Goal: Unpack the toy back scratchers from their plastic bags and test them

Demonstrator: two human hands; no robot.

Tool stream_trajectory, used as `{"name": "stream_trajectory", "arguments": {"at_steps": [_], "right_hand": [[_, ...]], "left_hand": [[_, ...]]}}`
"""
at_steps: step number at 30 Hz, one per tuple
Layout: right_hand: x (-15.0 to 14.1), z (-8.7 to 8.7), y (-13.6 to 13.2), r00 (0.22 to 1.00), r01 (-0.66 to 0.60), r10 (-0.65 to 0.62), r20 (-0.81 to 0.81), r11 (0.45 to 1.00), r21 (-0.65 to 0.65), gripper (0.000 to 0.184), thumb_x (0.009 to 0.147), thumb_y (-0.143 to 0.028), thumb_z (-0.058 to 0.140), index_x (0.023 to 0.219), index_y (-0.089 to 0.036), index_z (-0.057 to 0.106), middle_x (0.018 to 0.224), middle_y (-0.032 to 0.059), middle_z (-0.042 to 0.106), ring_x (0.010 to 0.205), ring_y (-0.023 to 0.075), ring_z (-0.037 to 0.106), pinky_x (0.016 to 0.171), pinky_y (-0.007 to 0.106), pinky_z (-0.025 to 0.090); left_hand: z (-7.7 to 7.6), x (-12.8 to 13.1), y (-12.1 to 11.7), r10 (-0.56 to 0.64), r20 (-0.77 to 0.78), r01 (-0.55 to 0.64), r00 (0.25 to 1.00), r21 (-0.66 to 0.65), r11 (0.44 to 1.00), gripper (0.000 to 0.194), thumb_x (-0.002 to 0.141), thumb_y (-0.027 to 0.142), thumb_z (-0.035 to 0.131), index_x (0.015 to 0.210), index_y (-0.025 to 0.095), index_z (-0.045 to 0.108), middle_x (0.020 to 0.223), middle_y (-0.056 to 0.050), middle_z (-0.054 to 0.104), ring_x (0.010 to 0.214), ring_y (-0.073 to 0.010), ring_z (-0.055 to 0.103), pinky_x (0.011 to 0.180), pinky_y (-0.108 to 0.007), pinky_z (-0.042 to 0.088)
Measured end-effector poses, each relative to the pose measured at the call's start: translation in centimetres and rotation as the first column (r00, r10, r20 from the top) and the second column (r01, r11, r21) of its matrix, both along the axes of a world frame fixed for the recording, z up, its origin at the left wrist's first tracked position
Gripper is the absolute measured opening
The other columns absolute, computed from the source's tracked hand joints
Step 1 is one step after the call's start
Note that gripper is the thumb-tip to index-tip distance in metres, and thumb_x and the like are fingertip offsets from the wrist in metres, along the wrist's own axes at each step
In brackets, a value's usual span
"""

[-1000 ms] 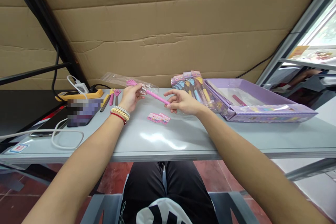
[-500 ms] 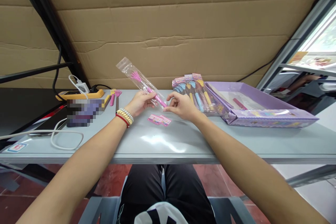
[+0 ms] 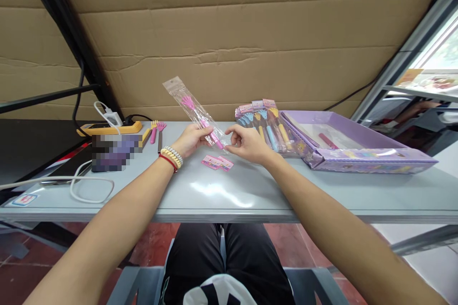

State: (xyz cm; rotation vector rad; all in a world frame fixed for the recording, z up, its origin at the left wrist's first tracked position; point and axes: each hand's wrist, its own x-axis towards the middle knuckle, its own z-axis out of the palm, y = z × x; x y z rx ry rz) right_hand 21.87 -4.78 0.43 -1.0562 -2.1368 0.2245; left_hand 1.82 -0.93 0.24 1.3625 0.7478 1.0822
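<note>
A clear plastic bag (image 3: 175, 85) slants over the table, holding a pink hand-shaped stick (image 3: 187, 101) that looks like a small back scratcher. My left hand (image 3: 192, 140) is closed round the lower part of the bag and stick, thumb on top. At the bag's bottom end, my right hand (image 3: 246, 144) has its thumb and fingers close together at the plastic edge, seemingly pinching it; the exact contact is small. Two pink printed cards (image 3: 217, 162) lie overlapping on the table just below the hands.
Bagged hand-shaped sticks (image 3: 266, 128) in several colours lie right of my hands, against an open purple box (image 3: 372, 159). Loose sticks (image 3: 153, 132) lie on the left, near a yellow power strip (image 3: 110, 128) and a white cable (image 3: 91, 200). Cardboard (image 3: 229, 33) stands behind the table (image 3: 229, 195).
The bag has shifted slightly right and tilted a bit steeper. The stick's lower end now sits a little lower and farther left of my right thumb. The cards have not moved.
</note>
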Motion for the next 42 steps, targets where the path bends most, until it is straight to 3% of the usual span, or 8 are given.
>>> {"name": "stream_trajectory", "arguments": {"at_steps": [7,13,17,21,27,32,37,42], "right_hand": [[0.1,0.0,0.1,0.999,0.026,-0.029,0.043,0.997,0.068,0.033,0.068,-0.028,0.073,0.097,-0.018,0.061,0.074,-0.0001,0.057,0.063,0.0116,0.049,0.061,0.024,0.036],[0.1,-0.4,0.3,0.999,-0.016,0.007,0.048,0.983,0.181,0.034,0.077,-0.027,0.065,0.109,-0.017,0.058,0.099,0.0088,0.062,0.076,0.0162,0.053,0.071,0.029,0.041],[0.0,-0.6,0.1,0.999,-0.050,0.046,0.028,0.991,0.124,0.039,0.079,-0.022,0.059,0.118,-0.018,0.053,0.107,0.0098,0.063,0.068,0.0138,0.054,0.067,0.028,0.043],[-0.3,-0.7,-0.1,0.993,-0.110,0.110,0.035,0.994,0.008,0.052,0.080,-0.018,0.055,0.130,-0.017,0.044,0.089,0.0052,0.066,0.058,0.0119,0.051,0.060,0.025,0.039],[-0.7,-0.6,-0.2,0.989,-0.150,0.150,0.019,0.989,0.000,0.041,0.079,-0.011,0.051,0.120,-0.017,0.054,0.061,-0.0039,0.053,0.054,0.0107,0.043,0.057,0.022,0.034],[-0.6,-0.5,-0.1,0.994,-0.110,0.110,0.012,0.994,-0.011,0.045,0.076,-0.009,0.053,0.120,-0.017,0.056,0.057,-0.0061,0.047,0.052,0.0098,0.040,0.055,0.021,0.031],[-0.6,-0.8,0.0,0.996,-0.084,0.085,0.031,0.996,-0.024,0.048,0.077,-0.011,0.054,0.125,-0.016,0.054,0.063,-0.0045,0.054,0.054,0.0094,0.044,0.057,0.021,0.032],[-0.4,-0.4,-0.2,0.991,-0.134,0.134,-0.016,0.991,-0.015,0.040,0.082,-0.028,0.058,0.119,-0.013,0.056,0.061,-0.0042,0.053,0.053,0.0091,0.044,0.057,0.022,0.034]], "left_hand": [[0.2,0.2,-0.6,-0.027,0.022,0.027,0.999,-0.013,1.000,0.029,0.065,0.036,0.079,0.075,0.012,0.065,0.071,-0.005,0.066,0.064,-0.0152,0.062,0.065,-0.031,0.053],[-0.1,0.7,-1.0,-0.142,-0.046,0.139,0.989,-0.063,0.988,0.030,0.066,0.038,0.079,0.071,0.011,0.067,0.068,-0.007,0.066,0.063,-0.0156,0.062,0.065,-0.032,0.054],[0.1,0.9,-1.3,-0.188,-0.031,0.185,0.982,-0.083,0.979,0.030,0.069,0.037,0.078,0.073,0.010,0.067,0.066,-0.006,0.066,0.060,-0.0150,0.062,0.064,-0.031,0.055],[0.3,0.8,-1.5,-0.216,-0.046,0.209,0.975,-0.135,0.969,0.028,0.071,0.034,0.076,0.076,0.009,0.064,0.065,-0.006,0.066,0.059,-0.0155,0.063,0.061,-0.030,0.054],[0.2,1.0,-1.4,-0.173,-0.058,0.167,0.983,-0.087,0.982,0.026,0.070,0.030,0.077,0.079,0.010,0.063,0.070,-0.005,0.065,0.066,-0.0141,0.063,0.066,-0.029,0.052],[0.5,1.4,-1.7,-0.086,0.059,0.089,0.995,-0.043,0.995,0.030,0.068,0.020,0.076,0.092,0.012,0.059,0.078,-0.003,0.066,0.070,-0.0133,0.064,0.070,-0.030,0.053],[0.8,1.2,-2.0,-0.094,0.000,0.094,0.996,-0.098,0.991,0.025,0.075,0.019,0.069,0.095,0.013,0.055,0.074,-0.004,0.066,0.063,-0.0152,0.065,0.066,-0.033,0.055],[0.9,0.9,-1.6,-0.059,-0.033,0.055,0.998,-0.098,0.994,0.020,0.077,0.015,0.067,0.092,0.013,0.053,0.070,-0.003,0.067,0.059,-0.0144,0.065,0.061,-0.029,0.055]]}}
